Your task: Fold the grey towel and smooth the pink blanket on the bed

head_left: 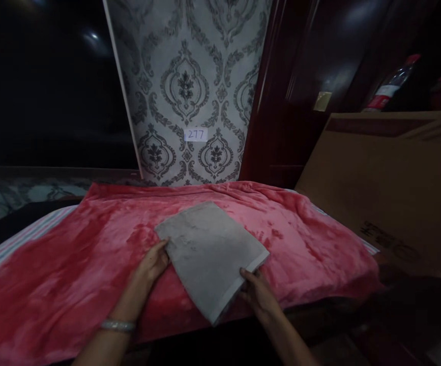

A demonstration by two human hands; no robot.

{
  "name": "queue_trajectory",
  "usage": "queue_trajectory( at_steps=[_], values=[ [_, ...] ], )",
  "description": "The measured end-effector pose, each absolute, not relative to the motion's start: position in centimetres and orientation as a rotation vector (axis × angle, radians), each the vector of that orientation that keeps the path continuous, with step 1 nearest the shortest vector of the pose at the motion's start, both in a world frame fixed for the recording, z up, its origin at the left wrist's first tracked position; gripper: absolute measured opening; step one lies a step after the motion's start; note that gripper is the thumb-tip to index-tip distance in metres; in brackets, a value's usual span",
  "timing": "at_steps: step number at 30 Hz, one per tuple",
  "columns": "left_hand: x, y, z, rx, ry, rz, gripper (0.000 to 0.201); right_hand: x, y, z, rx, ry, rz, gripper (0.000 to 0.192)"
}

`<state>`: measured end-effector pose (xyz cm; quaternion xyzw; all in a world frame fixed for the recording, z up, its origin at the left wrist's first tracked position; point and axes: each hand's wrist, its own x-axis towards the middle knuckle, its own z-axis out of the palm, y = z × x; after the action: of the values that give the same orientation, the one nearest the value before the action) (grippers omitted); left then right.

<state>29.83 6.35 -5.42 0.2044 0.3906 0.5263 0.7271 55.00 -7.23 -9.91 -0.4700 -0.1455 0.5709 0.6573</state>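
Note:
A flat, roughly square grey cloth-like piece (pixel 208 249) is held at a slant above the pink-red blanket (pixel 113 244). A paler band runs along its lower right edge, and its surface has slight creases. My left hand (pixel 158 259) is closed on its left edge, fingers partly hidden beneath. At the opposite side my right hand (pixel 256 287) pinches the pale-banded edge, thumb on top and the other fingers under it. The near corner points down toward me, over the blanket's front edge. Whether the piece is a folded cloth or a cover, I cannot tell.
A large cardboard box (pixel 388 183) stands at the right, with a red-capped bottle (pixel 390 86) above it. Patterned wallpaper (pixel 185 61) with a paper label (pixel 196 134) reading 277 is behind. A dark screen-like panel (pixel 45 91) is at left, a dark red door (pixel 300 76) at right.

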Motion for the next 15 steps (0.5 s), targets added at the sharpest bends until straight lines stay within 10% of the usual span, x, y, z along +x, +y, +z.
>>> queue_trajectory(
  at_steps=[15],
  values=[
    [30.3, 5.2, -2.3, 0.673, 1.009, 1.318, 0.038, 53.9, -9.6, -10.1, -1.031, -0.583, 1.503, 0.067]
  ],
)
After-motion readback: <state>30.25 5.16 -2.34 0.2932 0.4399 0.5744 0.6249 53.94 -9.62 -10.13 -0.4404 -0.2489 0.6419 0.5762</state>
